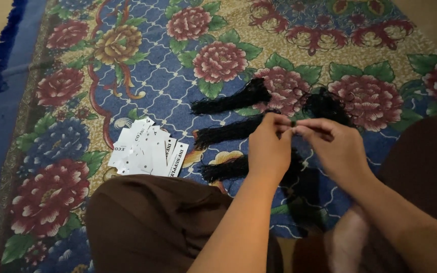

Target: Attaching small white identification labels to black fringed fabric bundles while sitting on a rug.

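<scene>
Head cam looking straight down at our lap: we've got our left hand (269, 146) and right hand (337, 146) up together over the flowery rug (142, 65), fingertips nearly meeting. Both are pinched shut on something thin and dark strung between them. It looks like a strand off one of the black tassels, but it's too fine and blurry to swear to it. Three black tassels (228, 131) lie side by side on the rug just left of our hands, fringe ends pointing left, and a looser clump of black thread (324, 103) sits right behind our fingers. Further left there's a messy little stack of white paper tags (145, 149), well apart from the tassels. Our knees in brown fabric (153, 222) fill the bottom of the view.
</scene>
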